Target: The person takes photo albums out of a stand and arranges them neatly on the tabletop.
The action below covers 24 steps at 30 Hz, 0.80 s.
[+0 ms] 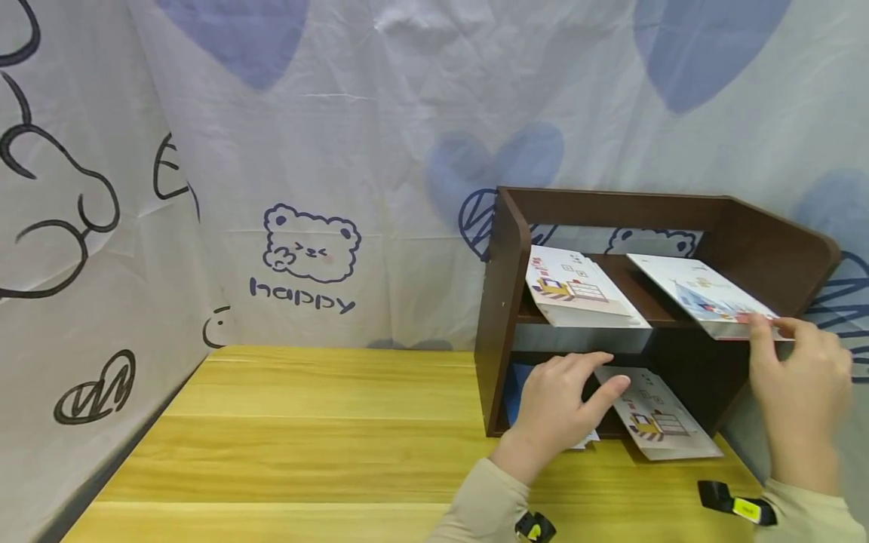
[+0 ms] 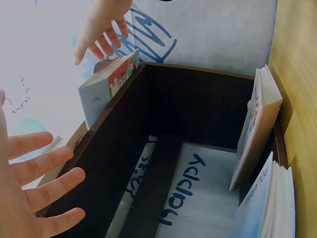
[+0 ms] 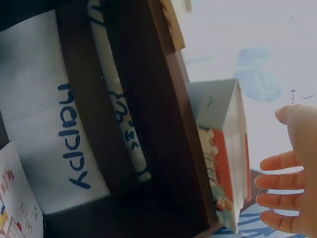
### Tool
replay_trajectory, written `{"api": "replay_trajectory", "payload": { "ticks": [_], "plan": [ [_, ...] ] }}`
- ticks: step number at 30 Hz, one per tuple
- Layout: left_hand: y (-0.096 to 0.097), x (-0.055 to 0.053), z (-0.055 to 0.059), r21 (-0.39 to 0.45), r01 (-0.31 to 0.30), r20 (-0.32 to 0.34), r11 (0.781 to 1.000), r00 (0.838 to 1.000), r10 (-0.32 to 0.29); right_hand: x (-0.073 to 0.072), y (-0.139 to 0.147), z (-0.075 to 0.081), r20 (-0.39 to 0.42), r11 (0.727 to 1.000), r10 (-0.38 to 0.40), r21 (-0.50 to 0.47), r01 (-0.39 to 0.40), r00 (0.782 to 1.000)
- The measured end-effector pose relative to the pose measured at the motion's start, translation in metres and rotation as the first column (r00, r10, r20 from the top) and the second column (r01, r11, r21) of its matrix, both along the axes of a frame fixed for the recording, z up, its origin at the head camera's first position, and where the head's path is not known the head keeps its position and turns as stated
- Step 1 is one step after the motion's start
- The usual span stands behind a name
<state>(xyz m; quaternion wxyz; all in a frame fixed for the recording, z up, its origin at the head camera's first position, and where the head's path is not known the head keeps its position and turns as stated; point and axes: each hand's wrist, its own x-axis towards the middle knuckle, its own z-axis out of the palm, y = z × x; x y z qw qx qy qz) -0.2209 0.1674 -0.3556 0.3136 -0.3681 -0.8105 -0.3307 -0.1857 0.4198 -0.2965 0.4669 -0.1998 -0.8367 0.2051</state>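
My right hand (image 1: pixel 804 377) is at the front right corner of a white-covered book (image 1: pixel 709 294) on the upper shelf. In the right wrist view the right hand (image 3: pixel 292 183) has loosely extended fingers and stands a little apart from that book (image 3: pixel 235 148). My left hand (image 1: pixel 558 403) is in front of the lower compartment, fingers spread and nothing held. It partly hides a blue book (image 1: pixel 516 388) there. Beside it lies a picture book (image 1: pixel 658 415) with a yellow truck on its cover, jutting past the shelf's front edge.
A dark brown two-tier bookshelf (image 1: pixel 498 317) stands on the yellow wood-grain table (image 1: pixel 326 437). Several thin books (image 1: pixel 577 286) lie on its upper left, jutting forward. A patterned white cloth (image 1: pixel 380 166) hangs behind.
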Motion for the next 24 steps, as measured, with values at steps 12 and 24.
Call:
{"api": "replay_trajectory", "payload": {
  "ticks": [12,24],
  "plan": [
    [0.013,-0.003,-0.004,-0.019,-0.001,0.065,1.0,0.998,0.002,-0.014,0.024,-0.002,0.077,0.996,-0.076,-0.045,0.08,0.994],
    [0.026,-0.007,-0.008,-0.066,0.009,0.121,0.998,0.993,-0.001,-0.019,0.043,0.003,0.267,0.989,-0.078,-0.097,0.108,0.961]
  ]
}}
